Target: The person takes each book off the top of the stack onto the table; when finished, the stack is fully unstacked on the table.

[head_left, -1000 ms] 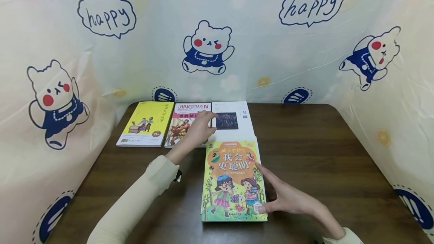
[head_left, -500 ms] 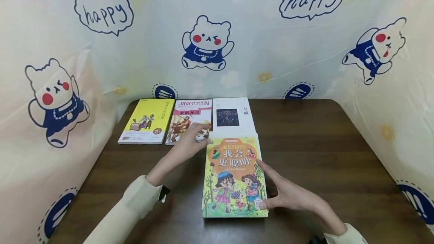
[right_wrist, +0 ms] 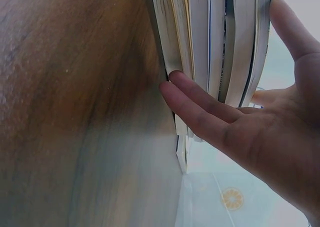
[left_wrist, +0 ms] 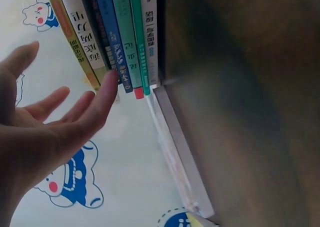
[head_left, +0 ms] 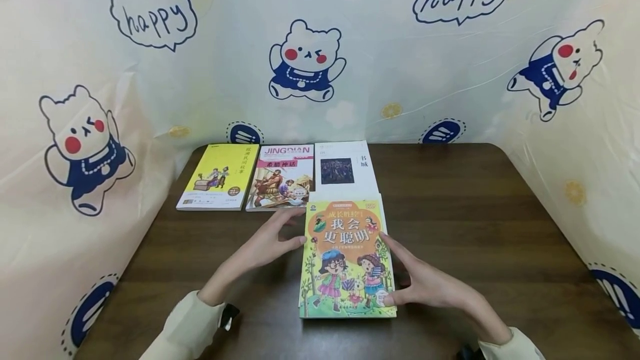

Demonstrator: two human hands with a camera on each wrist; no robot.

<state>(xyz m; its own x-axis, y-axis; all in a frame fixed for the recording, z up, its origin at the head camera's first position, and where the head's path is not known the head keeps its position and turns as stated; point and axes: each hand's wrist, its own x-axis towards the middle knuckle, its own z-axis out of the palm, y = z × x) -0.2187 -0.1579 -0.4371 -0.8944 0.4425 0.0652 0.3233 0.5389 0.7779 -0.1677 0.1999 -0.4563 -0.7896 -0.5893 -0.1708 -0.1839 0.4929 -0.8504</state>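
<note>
A tall stack of books stands on the table, topped by a yellow-green children's book (head_left: 347,254) with two cartoon girls on its cover. In the left wrist view the coloured spines (left_wrist: 119,42) of several books show. My left hand (head_left: 270,242) is at the stack's left side, its fingers spread and loosely bent; whether it touches the spines I cannot tell. On the opposite side, my right hand (head_left: 432,285) lies along the stack with extended fingers against the page edges (right_wrist: 200,42), its thumb by the cover's lower right corner.
Along the table's far edge lie a yellow book (head_left: 218,176), a book titled JINGDIAN (head_left: 280,179) and a white book (head_left: 345,168) with a dark picture. The stack stands just in front of the white one. A curtain with printed bears (head_left: 305,63) surrounds the brown table (head_left: 460,210).
My left hand has drawn back from between the JINGDIAN and white books to the left side of the stack. The right hand has stayed beside the stack. The view has shifted slightly.
</note>
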